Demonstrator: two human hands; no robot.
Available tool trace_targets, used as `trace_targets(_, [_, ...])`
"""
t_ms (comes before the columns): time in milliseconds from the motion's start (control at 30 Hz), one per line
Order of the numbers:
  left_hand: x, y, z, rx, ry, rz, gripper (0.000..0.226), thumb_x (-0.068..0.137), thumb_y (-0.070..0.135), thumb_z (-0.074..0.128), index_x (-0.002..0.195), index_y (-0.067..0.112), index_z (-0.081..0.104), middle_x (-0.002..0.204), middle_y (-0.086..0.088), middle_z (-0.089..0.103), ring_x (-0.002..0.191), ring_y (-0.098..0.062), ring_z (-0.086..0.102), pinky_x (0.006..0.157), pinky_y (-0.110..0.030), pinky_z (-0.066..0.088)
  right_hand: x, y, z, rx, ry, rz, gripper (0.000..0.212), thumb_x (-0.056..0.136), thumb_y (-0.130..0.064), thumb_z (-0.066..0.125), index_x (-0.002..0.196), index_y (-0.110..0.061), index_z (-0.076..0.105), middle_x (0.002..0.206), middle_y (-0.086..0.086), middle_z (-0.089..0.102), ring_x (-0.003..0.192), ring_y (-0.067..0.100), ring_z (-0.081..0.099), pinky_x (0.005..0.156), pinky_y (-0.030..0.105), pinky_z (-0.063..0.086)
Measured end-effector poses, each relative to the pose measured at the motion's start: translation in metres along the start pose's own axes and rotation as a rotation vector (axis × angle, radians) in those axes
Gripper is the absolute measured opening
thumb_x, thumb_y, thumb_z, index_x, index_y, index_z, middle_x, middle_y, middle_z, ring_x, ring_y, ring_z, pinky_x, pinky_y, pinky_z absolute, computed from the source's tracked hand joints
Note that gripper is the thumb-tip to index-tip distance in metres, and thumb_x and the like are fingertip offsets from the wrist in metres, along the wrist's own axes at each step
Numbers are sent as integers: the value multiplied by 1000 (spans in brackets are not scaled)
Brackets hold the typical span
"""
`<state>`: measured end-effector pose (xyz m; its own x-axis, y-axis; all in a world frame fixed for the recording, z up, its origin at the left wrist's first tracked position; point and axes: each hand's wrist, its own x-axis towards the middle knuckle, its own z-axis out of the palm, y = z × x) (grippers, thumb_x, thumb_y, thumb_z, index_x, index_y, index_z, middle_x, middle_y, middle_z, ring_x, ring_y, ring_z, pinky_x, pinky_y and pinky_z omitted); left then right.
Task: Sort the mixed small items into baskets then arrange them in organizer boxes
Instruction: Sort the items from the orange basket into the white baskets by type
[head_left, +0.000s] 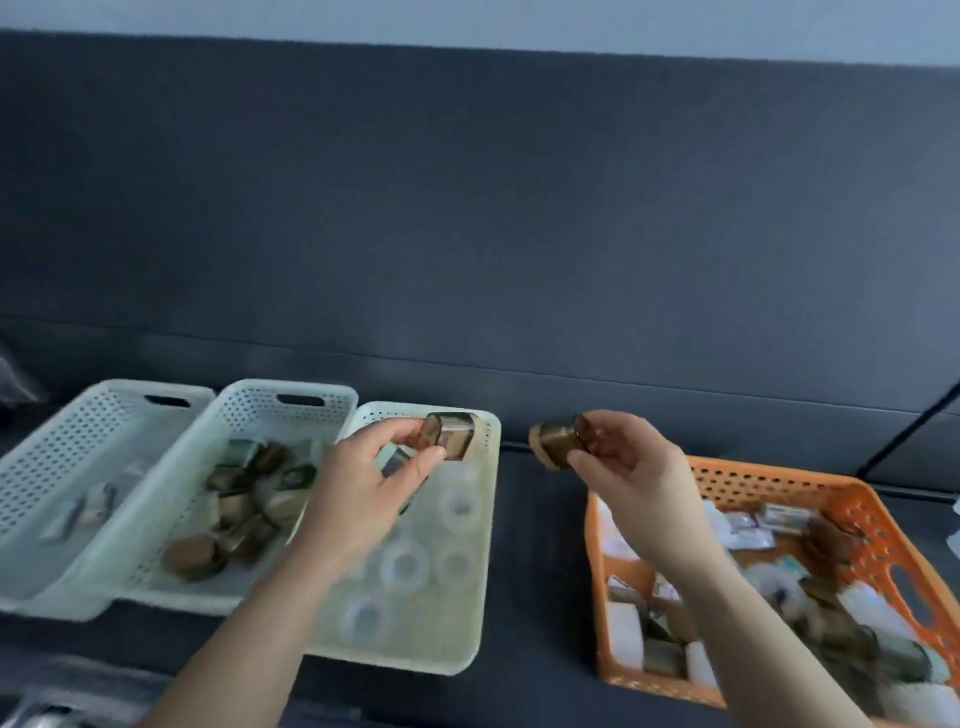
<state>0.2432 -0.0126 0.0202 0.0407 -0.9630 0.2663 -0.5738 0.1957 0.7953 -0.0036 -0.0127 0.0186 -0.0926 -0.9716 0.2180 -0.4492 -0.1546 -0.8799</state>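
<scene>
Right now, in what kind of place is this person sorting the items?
Probably a living room at home. The orange basket and three pale baskets stand on the seat of a dark upholstered sofa; its backrest rises behind, with a pale wall above.

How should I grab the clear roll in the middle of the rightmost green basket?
Come straight down from above: the clear roll lies flat, hole up, in the green basket. Pinch its wall, one finger inside the hole, thumb outside.
</scene>
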Motion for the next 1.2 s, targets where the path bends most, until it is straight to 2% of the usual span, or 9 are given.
trace_targets(233, [5, -119, -137, 371, -11, -169, 34, 83, 35, 71, 115, 25, 66, 100, 18, 63, 95, -5, 60, 83, -25, 46, 0, -64, 139, 64, -177, -5, 32, 81, -8, 71, 96, -34, 60, 103, -4, 68, 86, -4, 66, 77, 8, 48])
trace_targets(400, [15, -175, -174, 511, -356, -209, 33, 83, 43, 69, 113, 30, 66, 103, 18, 66, 92, -3, 61, 83, -28, 50, -9, -89, 208, -25, -280, 34, 31, 79, -14, 74, 102, -30, 59, 92, -12, 68, 84, -1, 64, 74, 10, 50])
trace_targets(567, [27, -189, -179, 678, -623, -100, 29, 86, 50, 61, 109, 34, 67, 108, 12, 68, 93, -11, 63, 84, -36, 52, -15, -96, 246, -371, -446, -10, 23, 79, -24, 72, 101, -27, 67, 91, -17, 63, 81, 0, 54, 73, 14, 42])
trace_targets(700, [39, -189, -184, 347, -540, -178, 19, 94, 40, 51, 97, 29, 66, 89, 11, 66, 83, -12, 63, 79, -32, 51, -19, -96, 264, -578, -542, 29, 29, 80, -34, 68, 109, -35, 67, 107, -9, 59, 96, 4, 51, 84, 23, 44])
trace_targets(800, [45, -189, -184, 142, -573, -290, 24, 96, 23, 46, 115, 27, 60, 112, 10, 60, 104, -9, 55, 86, -26, 41, -20, -98, 272, -683, -588, -14, 28, 86, -33, 60, 113, -32, 66, 108, -2, 65, 110, 13, 44, 93, 30, 43])
trace_targets(900, [42, -196, -178, 158, -561, -224, 34, 94, 15, 52, 126, 26, 53, 128, 7, 49, 107, -7, 49, 80, -10, 33, -19, -100, 277, -801, -598, -91, 25, 91, -30, 52, 112, -24, 66, 112, 0, 64, 112, 21, 41, 94, 28, 37])
trace_targets(1000, [37, -200, -175, 242, -455, -88, 40, 93, 11, 56, 130, 25, 52, 126, 9, 51, 102, -1, 48, 75, 0, 32, -22, -98, 277, -788, -538, -114, 32, 91, -27, 53, 122, -33, 61, 118, -5, 58, 111, 19, 41, 94, 26, 38])
trace_targets(1100, [38, -203, -172, 314, -326, 61, 34, 93, 8, 54, 124, 21, 60, 126, 9, 55, 113, -8, 52, 94, -16, 39, -32, -98, 266, -719, -424, -99, 32, 94, -28, 52, 125, -30, 59, 122, -9, 58, 116, 15, 43, 90, 25, 42])
trace_targets(1200, [42, -194, -164, 380, -254, 192, 27, 92, 11, 55, 116, 16, 66, 118, 6, 61, 109, -14, 56, 92, -25, 45, -41, -96, 240, -695, -284, -71, 34, 95, -33, 51, 127, -25, 58, 123, -10, 59, 118, 12, 48, 89, 27, 45])
